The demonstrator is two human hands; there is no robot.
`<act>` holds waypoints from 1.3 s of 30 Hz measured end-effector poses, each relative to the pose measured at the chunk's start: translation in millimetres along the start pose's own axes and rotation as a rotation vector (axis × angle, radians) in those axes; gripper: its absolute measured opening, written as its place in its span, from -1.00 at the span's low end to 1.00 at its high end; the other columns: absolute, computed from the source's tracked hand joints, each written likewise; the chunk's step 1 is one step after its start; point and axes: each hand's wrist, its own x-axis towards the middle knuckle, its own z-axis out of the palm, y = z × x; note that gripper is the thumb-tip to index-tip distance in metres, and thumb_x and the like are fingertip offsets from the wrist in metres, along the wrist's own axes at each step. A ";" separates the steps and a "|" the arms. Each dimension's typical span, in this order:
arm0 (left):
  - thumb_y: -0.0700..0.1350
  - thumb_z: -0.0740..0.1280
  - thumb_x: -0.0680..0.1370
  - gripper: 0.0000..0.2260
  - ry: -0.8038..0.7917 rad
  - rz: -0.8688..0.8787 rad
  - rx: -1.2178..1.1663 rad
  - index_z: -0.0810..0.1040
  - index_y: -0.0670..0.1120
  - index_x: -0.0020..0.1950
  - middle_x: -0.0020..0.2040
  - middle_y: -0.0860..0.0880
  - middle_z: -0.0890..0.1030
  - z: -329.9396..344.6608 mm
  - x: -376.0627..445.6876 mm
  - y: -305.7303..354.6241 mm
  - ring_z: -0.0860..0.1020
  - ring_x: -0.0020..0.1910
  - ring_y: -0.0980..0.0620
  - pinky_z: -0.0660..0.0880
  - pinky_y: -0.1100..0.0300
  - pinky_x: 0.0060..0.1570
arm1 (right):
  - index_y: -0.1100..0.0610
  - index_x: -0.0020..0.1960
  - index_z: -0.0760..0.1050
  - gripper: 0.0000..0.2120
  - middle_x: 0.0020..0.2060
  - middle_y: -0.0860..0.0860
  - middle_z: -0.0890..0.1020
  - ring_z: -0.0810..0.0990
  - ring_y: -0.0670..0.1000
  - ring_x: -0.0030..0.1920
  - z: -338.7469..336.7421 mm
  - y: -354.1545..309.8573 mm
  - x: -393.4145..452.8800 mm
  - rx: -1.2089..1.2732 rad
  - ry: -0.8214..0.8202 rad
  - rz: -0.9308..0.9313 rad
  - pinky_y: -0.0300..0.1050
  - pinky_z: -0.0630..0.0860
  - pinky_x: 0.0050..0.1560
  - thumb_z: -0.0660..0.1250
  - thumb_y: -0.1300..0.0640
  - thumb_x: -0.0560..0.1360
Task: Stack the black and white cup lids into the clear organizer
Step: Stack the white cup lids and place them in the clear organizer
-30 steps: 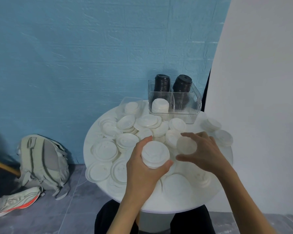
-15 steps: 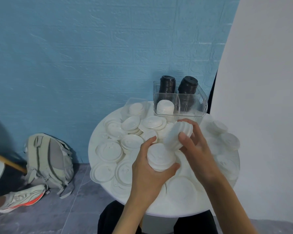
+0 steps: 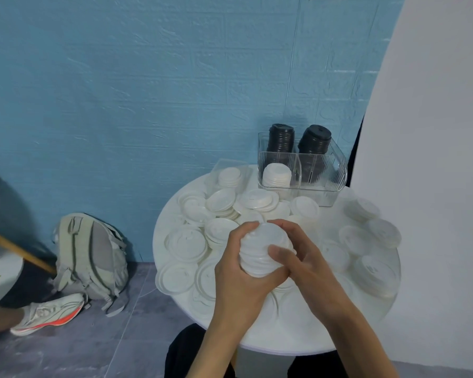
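Observation:
Both my hands hold one stack of white lids point(image 3: 262, 248) above the middle of the round white table point(image 3: 298, 336). My left hand point(image 3: 239, 276) grips it from the left and below, my right hand point(image 3: 301, 257) from the right with the thumb across its front. The clear organizer point(image 3: 333, 184) stands at the table's back, with two tall stacks of black lids point(image 3: 280, 143) in its rear compartments and a short stack of white lids point(image 3: 277, 174) in the front left one. Several loose white lids point(image 3: 220, 200) lie all over the table.
A second clear container point(image 3: 230, 166) with white lids sits left of the organizer. A white wall panel point(image 3: 434, 159) rises close on the right. On the floor to the left lie a grey backpack point(image 3: 90, 255) and a person's shoe point(image 3: 49, 313).
My right hand picked up a small stack of white lids and set it onto the stack in my left hand. Both hands now clasp the joined stack.

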 end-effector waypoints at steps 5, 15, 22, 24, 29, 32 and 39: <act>0.05 0.70 0.25 -0.32 0.025 0.023 0.030 0.48 0.31 0.26 0.25 0.34 0.58 -2.5 1.2 -2.3 0.54 0.27 0.25 0.50 0.25 0.21 | -0.03 0.26 0.57 -0.62 0.17 0.02 0.67 0.63 0.05 0.24 1.1 -2.5 -1.7 0.049 -0.042 0.125 0.04 0.55 0.25 0.31 0.08 0.45; 0.18 0.62 0.26 -0.36 0.091 0.108 0.119 0.51 0.34 0.29 0.33 0.26 0.54 0.4 -2.1 -1.9 0.48 0.38 0.23 0.42 0.34 0.30 | 0.12 0.34 0.49 -0.60 0.13 0.15 0.70 0.71 0.09 0.05 0.4 -5.3 0.8 0.280 -0.002 0.205 -0.11 0.64 -0.10 0.32 0.38 0.54; 0.15 0.68 0.25 -0.19 -0.004 -0.025 0.104 0.38 0.37 0.41 0.34 0.37 0.50 0.2 -5.2 3.1 0.47 0.34 0.34 0.50 0.23 0.29 | -0.15 0.42 0.40 -0.23 0.27 -0.04 0.65 0.69 0.14 0.17 -4.1 -3.1 1.5 0.241 0.001 0.112 -0.10 0.63 -0.09 0.49 0.41 0.35; 0.14 0.68 0.25 -0.21 0.012 -0.019 0.129 0.40 0.33 0.40 0.32 0.37 0.51 0.6 -6.9 2.0 0.48 0.32 0.32 0.50 0.25 0.26 | -0.21 0.42 0.37 -0.17 0.28 -0.06 0.64 0.70 0.16 0.14 -2.9 -3.9 0.7 0.234 0.013 0.088 -0.03 0.64 -0.09 0.48 0.43 0.33; 0.17 0.62 0.21 -0.28 0.033 0.038 0.183 0.46 0.26 0.32 0.24 0.34 0.55 -2.1 -7.3 -3.6 0.50 0.25 0.33 0.44 0.46 0.15 | -0.31 0.37 0.40 -0.02 0.29 -0.06 0.62 0.71 0.15 0.11 2.1 0.4 -1.2 0.250 0.052 0.105 0.07 0.64 -0.05 0.61 0.43 0.18; 0.19 0.62 0.19 -0.30 0.018 0.008 0.115 0.43 0.36 0.27 0.24 0.33 0.56 -2.8 -8.9 -3.6 0.53 0.25 0.28 0.46 0.45 0.11 | -0.37 0.37 0.37 -0.04 0.29 -0.08 0.60 0.69 0.14 0.14 3.6 1.1 -2.5 0.210 0.089 0.071 0.14 0.64 0.10 0.54 0.38 0.20; 0.25 0.55 0.14 -0.28 -0.057 0.001 0.163 0.42 0.33 0.26 0.16 0.37 0.57 -2.0 -2.4 -3.2 0.55 0.16 0.30 0.52 0.34 0.10 | -0.40 0.40 0.31 -0.06 0.34 -0.11 0.54 0.69 0.11 0.15 3.3 4.2 -7.9 0.128 0.166 -0.003 0.14 0.64 0.15 0.54 0.34 0.27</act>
